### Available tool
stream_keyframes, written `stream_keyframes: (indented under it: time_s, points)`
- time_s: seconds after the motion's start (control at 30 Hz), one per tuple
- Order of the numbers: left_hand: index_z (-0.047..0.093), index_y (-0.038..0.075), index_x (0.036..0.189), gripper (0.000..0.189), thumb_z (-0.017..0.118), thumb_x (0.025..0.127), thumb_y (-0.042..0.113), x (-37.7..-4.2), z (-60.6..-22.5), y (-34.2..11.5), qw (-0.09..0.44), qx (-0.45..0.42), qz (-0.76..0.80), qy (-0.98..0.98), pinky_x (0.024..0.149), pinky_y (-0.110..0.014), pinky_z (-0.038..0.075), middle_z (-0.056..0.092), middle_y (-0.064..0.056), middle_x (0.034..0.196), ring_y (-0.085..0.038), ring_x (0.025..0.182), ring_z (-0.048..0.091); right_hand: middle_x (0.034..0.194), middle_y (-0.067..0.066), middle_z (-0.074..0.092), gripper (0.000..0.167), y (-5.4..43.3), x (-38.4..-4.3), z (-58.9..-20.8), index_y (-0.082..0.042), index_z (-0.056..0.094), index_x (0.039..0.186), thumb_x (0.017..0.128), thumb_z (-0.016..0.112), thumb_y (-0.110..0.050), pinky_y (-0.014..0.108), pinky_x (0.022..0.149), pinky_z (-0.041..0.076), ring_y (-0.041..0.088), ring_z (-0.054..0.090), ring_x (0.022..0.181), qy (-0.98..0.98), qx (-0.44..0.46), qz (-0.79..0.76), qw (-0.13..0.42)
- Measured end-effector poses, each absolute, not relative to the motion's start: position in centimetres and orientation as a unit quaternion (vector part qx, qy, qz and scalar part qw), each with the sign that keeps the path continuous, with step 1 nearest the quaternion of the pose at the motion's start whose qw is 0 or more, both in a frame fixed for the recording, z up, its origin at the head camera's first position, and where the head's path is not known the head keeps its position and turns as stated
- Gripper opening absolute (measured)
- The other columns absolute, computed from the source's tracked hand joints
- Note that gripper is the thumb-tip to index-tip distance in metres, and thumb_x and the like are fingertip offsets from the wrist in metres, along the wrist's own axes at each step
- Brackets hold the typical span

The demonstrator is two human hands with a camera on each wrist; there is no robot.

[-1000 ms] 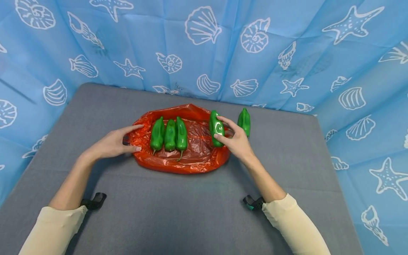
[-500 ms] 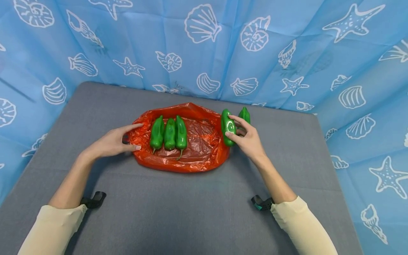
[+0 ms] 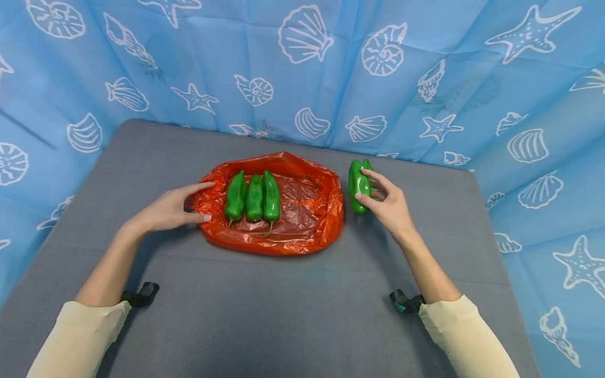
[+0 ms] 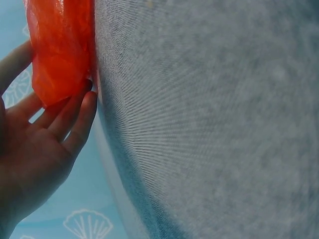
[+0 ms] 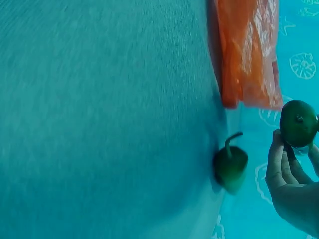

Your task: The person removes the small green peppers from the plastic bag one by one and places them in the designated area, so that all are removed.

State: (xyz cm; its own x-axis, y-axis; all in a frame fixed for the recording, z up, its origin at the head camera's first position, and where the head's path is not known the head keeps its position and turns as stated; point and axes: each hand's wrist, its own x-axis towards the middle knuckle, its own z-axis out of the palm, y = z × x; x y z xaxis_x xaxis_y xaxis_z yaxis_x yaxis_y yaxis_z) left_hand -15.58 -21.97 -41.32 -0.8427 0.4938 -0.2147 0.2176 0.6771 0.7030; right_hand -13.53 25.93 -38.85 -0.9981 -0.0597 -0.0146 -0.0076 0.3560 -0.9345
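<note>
A red plastic bag [image 3: 333,210], its mouth spread wide, lies on the table with three green peppers [image 3: 254,199] side by side inside. My left hand [image 3: 163,209] holds the bag's left end, thumb and index finger over the rim; in the left wrist view the fingers lie around the red plastic [image 4: 62,55]. To the right of the bag, my right hand [image 3: 388,203] pinches a glossy green pepper [image 3: 358,191] between thumb and fingers, raised above the table. Another green pepper [image 5: 230,168] lies on the table below it, mostly hidden behind the held one in the head view.
The grey cloth-covered table [image 3: 274,315] extends around the bag. A blue curtain [image 3: 321,79] with white shell and starfish prints hangs behind and along the sides. Black wrist devices sit on both forearms, such as the left wristband [image 3: 142,295].
My right hand has carried its pepper rightward, from over the bag's right end to beside the bag, overlapping the pepper on the table. My left hand stays at the bag.
</note>
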Motion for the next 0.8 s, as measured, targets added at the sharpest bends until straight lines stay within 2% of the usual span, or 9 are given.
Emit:
stream_keyframes:
  time_s: [0.33,0.47,0.63,0.8]
  points:
    - [0.030,0.011,0.157,0.079,0.072,0.093,0.029,-15.5,-41.2,-22.0,0.196,0.203,0.353,0.892,0.103,-0.064,0.036,0.029,-0.029,0.155,-0.049,0.135,0.037,0.142,0.021,0.051,0.061,27.9,-13.8,-38.7,-0.019,0.048,0.149,0.093,0.071,-0.014,0.019,0.078,0.053,0.009,0.063,0.103,0.833,0.007,-0.553,0.002]
    - [0.030,0.011,0.157,0.079,0.072,0.093,0.029,-15.5,-41.1,-22.0,0.197,0.202,0.352,0.892,0.103,-0.065,0.036,0.030,-0.029,0.155,-0.049,0.135,0.037,0.142,0.019,0.052,0.060,28.6,-14.1,-39.1,-0.021,0.048,0.149,0.093,0.071,-0.017,0.020,0.079,0.053,0.016,0.062,0.108,0.843,0.018,-0.538,-0.004]
    - [0.030,0.011,0.157,0.078,0.072,0.093,0.028,-15.5,-41.2,-22.1,0.199,0.203,0.351,0.892,0.101,-0.063,0.039,0.030,-0.029,0.155,-0.047,0.133,0.040,0.142,0.018,0.054,0.060,29.3,-14.6,-39.4,-0.021,0.049,0.148,0.093,0.071,-0.020,0.021,0.083,0.050,0.029,0.057,0.117,0.857,0.029,-0.514,-0.011]
    - [0.030,0.011,0.156,0.078,0.072,0.093,0.028,-15.5,-41.2,-22.1,0.201,0.202,0.356,0.890,0.101,-0.063,0.039,0.030,-0.029,0.155,-0.047,0.133,0.040,0.141,0.018,0.055,0.059,29.9,-14.9,-39.5,-0.022,0.049,0.148,0.093,0.072,-0.021,0.020,0.081,0.050,0.032,0.057,0.118,0.861,0.040,-0.507,-0.014]
